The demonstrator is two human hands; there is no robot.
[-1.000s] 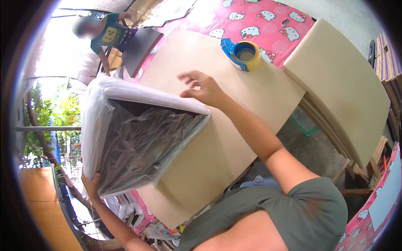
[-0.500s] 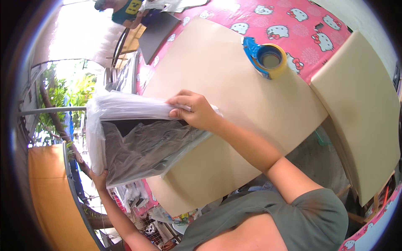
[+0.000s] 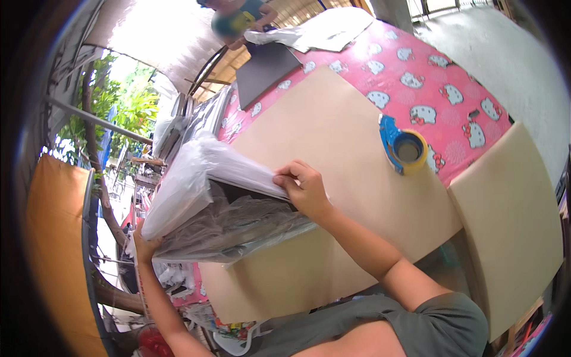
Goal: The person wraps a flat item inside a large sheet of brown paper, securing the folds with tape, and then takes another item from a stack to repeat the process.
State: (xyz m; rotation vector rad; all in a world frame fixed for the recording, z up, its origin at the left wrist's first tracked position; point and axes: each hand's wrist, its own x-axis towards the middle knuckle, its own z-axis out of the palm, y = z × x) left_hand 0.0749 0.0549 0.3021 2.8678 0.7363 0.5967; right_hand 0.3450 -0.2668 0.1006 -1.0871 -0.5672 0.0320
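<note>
In front of me a dark flat panel (image 3: 244,223) stands tilted, covered by crinkled clear plastic with thicker whitish plastic wrap (image 3: 187,172) along its upper and left edges. At the upper edge, my right hand (image 3: 306,189) pinches the whitish wrap between thumb and fingers. Lower down, my left hand (image 3: 146,243) grips the panel's near left corner through the plastic; part of its fingers is hidden behind it. Beneath and beyond the panel lies a large tan board (image 3: 333,128). A blue tape dispenser with a roll of tape (image 3: 394,146) rests on that board, right of my right hand.
A pink patterned cloth (image 3: 380,65) covers the table. Another tan board (image 3: 511,220) sits at the right. At the far end a co-worker (image 3: 241,21) stands by a dark grey panel (image 3: 264,71) and white sheets (image 3: 327,30). An orange-yellow sheet (image 3: 59,238) hangs at left.
My view has turned, so the table and tape dispenser appear lower and farther right. The wrapped panel has tilted, its upper edge now sloping down to the right, with both hands still on it.
</note>
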